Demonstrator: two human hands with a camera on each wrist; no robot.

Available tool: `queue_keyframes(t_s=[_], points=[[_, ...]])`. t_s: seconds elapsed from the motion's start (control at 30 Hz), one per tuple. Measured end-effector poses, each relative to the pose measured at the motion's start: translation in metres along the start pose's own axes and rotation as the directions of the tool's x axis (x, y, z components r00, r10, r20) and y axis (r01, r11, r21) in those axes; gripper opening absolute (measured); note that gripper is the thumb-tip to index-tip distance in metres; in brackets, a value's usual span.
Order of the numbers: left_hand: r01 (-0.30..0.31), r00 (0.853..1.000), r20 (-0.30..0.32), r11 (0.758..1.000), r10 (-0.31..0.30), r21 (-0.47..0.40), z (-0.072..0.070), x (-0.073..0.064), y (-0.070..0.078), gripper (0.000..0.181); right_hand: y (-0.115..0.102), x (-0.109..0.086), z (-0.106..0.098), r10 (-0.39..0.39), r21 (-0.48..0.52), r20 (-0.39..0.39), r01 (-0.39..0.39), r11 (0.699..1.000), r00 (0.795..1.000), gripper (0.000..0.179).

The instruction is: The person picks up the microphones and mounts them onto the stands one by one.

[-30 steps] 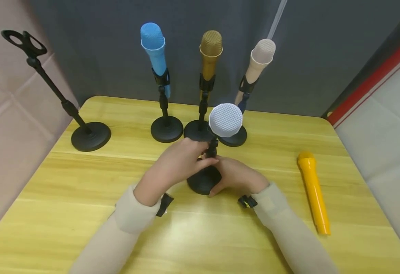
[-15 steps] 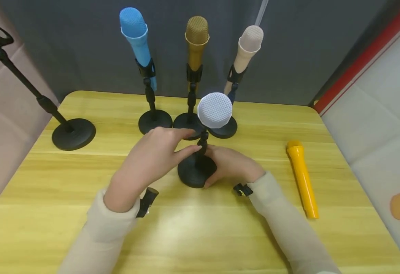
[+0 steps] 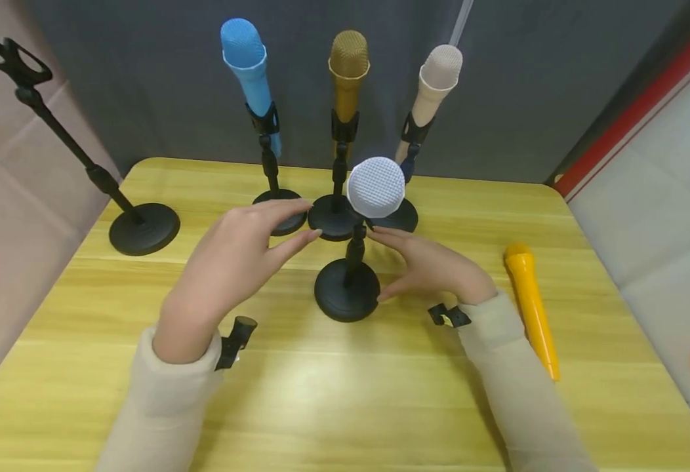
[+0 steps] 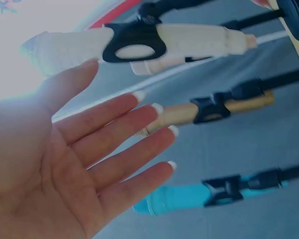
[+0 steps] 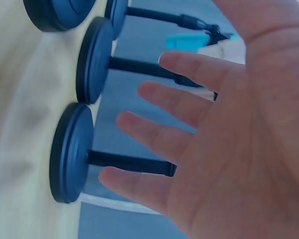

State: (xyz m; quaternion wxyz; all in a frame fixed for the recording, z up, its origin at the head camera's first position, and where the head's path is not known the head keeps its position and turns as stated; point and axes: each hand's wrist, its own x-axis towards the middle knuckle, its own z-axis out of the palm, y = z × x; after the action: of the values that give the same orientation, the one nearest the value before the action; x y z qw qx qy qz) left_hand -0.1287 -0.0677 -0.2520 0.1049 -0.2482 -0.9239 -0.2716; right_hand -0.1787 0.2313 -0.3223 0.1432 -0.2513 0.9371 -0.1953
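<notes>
A white microphone point(image 3: 376, 187) sits in the clip of a black stand, whose round base point(image 3: 347, 292) rests mid-table in front of the other stands. To its left my left hand point(image 3: 227, 269) is held in the air, thumb and fingers apart and holding nothing. In the left wrist view that palm point(image 4: 65, 164) shows fingers spread, with the white microphone point(image 4: 204, 41) beyond the thumb. My right hand point(image 3: 436, 265) is just right of the stand, thumb tip close by the base's edge. The right wrist view shows its fingers point(image 5: 154, 139) extended, gripping nothing.
Behind stand blue point(image 3: 253, 85), gold point(image 3: 347, 92) and beige point(image 3: 430, 92) microphones on black stands. A stand with a bare clip point(image 3: 144, 229) is at the left. An orange-yellow microphone point(image 3: 530, 308) lies at the right. A dark grey panel point(image 3: 516, 98) borders the table's back.
Both hands have come away from the white microphone's stand, the left to the left, the right slightly to the right. The stand stays on the table; the head view has shifted a little.
</notes>
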Motion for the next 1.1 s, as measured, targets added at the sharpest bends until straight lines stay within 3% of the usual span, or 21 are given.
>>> queue_keyframes(t_s=[0.17, 0.27, 0.37, 0.5, 0.57, 0.63, 0.73, 0.8, 0.87, 0.93, 1.1], points=[[0.061, 0.995, -0.078, 0.998, -0.063, -0.028, -0.003, -0.009, -0.017, 0.057, 0.006, -0.006, -0.008, 0.008, 0.001, -0.024, -0.008, 1.000, 1.000, 0.105], [0.093, 0.984, -0.151, 0.996, -0.094, -0.018, 0.001, -0.016, -0.033, 0.060, 0.010, -0.010, -0.011, 0.021, 0.001, -0.041, -0.021, 1.000, 0.999, 0.105], [0.115, 0.958, -0.264, 0.993, -0.112, -0.002, 0.002, -0.026, -0.053, 0.057, 0.008, -0.011, -0.013, 0.028, -0.010, -0.065, -0.029, 1.000, 0.997, 0.106], [0.124, 0.902, -0.415, 0.992, -0.118, -0.014, -0.003, -0.039, -0.081, 0.049, 0.003, -0.012, -0.016, 0.026, -0.030, -0.083, -0.028, 0.999, 0.996, 0.106], [0.134, 0.900, -0.416, 0.991, -0.131, -0.022, -0.007, -0.043, -0.093, 0.045, 0.001, -0.013, -0.016, 0.018, -0.045, -0.084, -0.022, 0.999, 0.996, 0.104], [0.147, 0.927, -0.348, 0.989, -0.141, -0.008, -0.009, -0.046, -0.099, 0.043, -0.001, -0.013, -0.016, 0.015, -0.061, -0.082, -0.020, 0.998, 0.997, 0.101], [0.163, 0.981, -0.118, 0.985, -0.156, 0.048, 0.000, -0.047, -0.098, 0.047, -0.007, -0.012, -0.012, 0.028, -0.081, -0.057, -0.033, 0.996, 0.998, 0.100], [0.140, 0.989, 0.041, 0.986, -0.144, 0.088, 0.014, -0.046, -0.093, 0.051, -0.012, -0.011, -0.008, 0.056, -0.093, -0.008, -0.056, 0.994, 0.998, 0.101], [0.096, 0.978, 0.176, 0.988, -0.116, 0.119, 0.034, -0.044, -0.085, 0.055, -0.018, -0.008, -0.002, 0.075, -0.099, 0.044, -0.071, 0.993, 0.996, 0.102], [0.052, 0.955, 0.282, 0.988, -0.092, 0.147, 0.054, -0.042, -0.075, 0.061, -0.022, -0.004, 0.005, 0.080, -0.103, 0.080, -0.072, 0.992, 0.994, 0.102], [-0.044, 0.906, 0.421, 0.984, -0.033, 0.172, 0.096, -0.031, -0.056, 0.076, -0.031, 0.006, 0.024, 0.033, -0.116, 0.068, -0.025, 0.993, 0.997, 0.090]])
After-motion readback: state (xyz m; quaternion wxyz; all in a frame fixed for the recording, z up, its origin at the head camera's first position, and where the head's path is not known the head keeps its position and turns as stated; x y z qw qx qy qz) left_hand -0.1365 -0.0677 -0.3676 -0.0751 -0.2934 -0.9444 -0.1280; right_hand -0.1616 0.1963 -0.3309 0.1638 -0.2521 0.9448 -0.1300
